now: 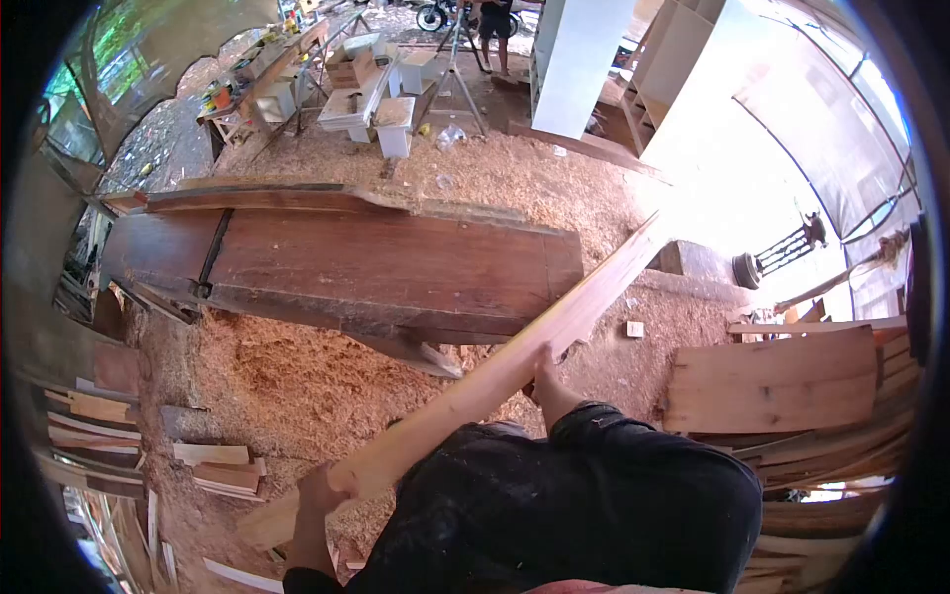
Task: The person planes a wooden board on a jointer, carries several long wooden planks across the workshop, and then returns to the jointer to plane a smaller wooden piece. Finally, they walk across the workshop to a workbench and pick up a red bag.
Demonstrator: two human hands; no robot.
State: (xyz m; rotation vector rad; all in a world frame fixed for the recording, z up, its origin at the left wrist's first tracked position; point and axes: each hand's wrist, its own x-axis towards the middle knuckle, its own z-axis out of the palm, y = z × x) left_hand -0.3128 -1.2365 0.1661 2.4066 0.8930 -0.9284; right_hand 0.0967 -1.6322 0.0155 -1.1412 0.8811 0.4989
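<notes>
We hold the long plank slanting across our front, passing the right end of the reddish slab. A careless swing could knock the two together (we cannot tell whether they touch). Our left hand, low, clasps its near end; our right hand, reaching forward, grips mid-edge.

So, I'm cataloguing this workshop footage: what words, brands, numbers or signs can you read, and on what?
None can be read.
The held plank and the dark red-brown slab show no lettering I can make out.
Any marking on the small pale block or the motorbike is too small to read.
</notes>
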